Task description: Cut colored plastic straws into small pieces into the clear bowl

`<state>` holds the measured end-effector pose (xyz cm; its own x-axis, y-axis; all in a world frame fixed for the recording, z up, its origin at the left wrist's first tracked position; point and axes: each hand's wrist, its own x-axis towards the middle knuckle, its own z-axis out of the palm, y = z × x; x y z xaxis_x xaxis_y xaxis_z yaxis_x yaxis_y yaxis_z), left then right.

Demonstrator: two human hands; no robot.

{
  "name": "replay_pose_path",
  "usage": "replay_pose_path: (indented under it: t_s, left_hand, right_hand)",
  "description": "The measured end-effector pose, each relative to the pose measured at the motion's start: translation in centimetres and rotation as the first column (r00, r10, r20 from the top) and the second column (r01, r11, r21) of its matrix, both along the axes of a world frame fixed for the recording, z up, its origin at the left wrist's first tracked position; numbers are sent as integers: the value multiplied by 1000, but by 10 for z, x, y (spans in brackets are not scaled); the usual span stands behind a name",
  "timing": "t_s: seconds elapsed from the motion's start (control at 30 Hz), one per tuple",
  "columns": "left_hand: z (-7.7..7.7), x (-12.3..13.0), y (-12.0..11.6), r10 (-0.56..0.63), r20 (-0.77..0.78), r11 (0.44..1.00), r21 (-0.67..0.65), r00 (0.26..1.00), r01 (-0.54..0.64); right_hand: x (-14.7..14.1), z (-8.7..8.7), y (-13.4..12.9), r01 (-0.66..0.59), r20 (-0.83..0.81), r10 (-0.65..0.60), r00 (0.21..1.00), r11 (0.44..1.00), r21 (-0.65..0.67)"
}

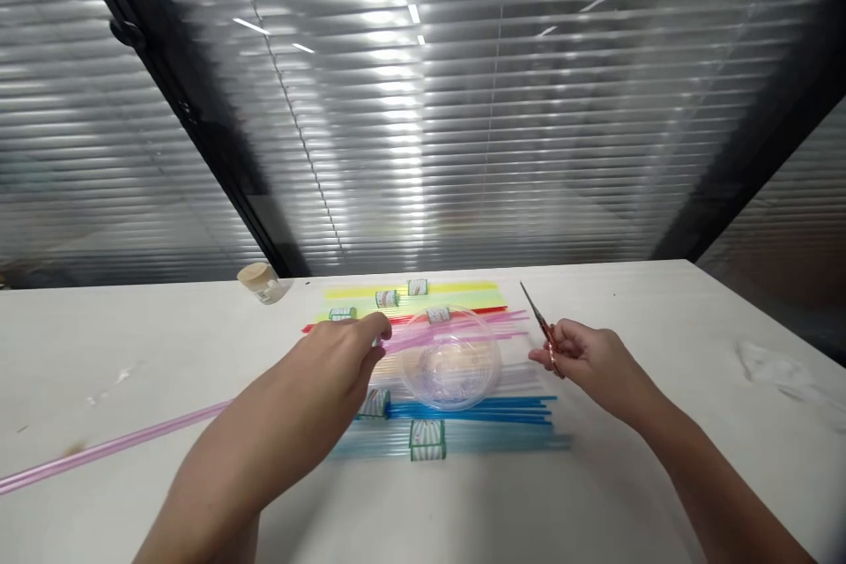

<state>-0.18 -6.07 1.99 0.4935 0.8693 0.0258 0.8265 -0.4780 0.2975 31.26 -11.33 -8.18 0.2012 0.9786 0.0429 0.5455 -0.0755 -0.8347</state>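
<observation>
My left hand [350,348] is closed in a pinch around pink straws [456,330]. They reach right over a clear plastic bowl [451,361], and a long pink straw [119,444] slants out to the lower left behind my forearm. The fingertips are partly hidden. To the right of the bowl, my right hand [582,352] grips scissors [543,324] by their copper-coloured handles. Their blades point up and left, look nearly together, and touch nothing. Around the bowl lie bundles of yellow straws [463,288], red straws [493,309], dark blue straws [495,410] and light blue straws [502,442].
Patterned paper bands, such as the label [427,440], wrap the bundles. A small jar with a tan lid [259,280] lies tilted at the back left. Crumpled clear plastic [780,370] rests on the white table [648,493] at right. Blinds [561,150] stand behind.
</observation>
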Motion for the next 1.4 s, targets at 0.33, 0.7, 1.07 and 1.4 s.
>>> replay_pose_path:
  t_s: [0.33, 0.7, 1.07, 1.4]
  left_hand:
    - [-14, 26, 27, -22, -281, 998, -57, 960, 7]
    - [-30, 44, 29, -59, -301, 995, -98, 952, 31]
    - [-9, 42, 8, -173, -25, 966, -199, 985, 165]
    - [-2, 41, -11, -103, 20, 982, -154, 994, 105]
  right_hand:
    - [2, -12, 4, -84, -219, 78, 973, 996, -19]
    - [-22, -19, 8, -16, -623, 68, 780, 996, 89]
    - [-79, -19, -25, -167, -847, 187, 498, 979, 118]
    - [-97, -28, -40, -234, -803, 237, 546, 964, 125]
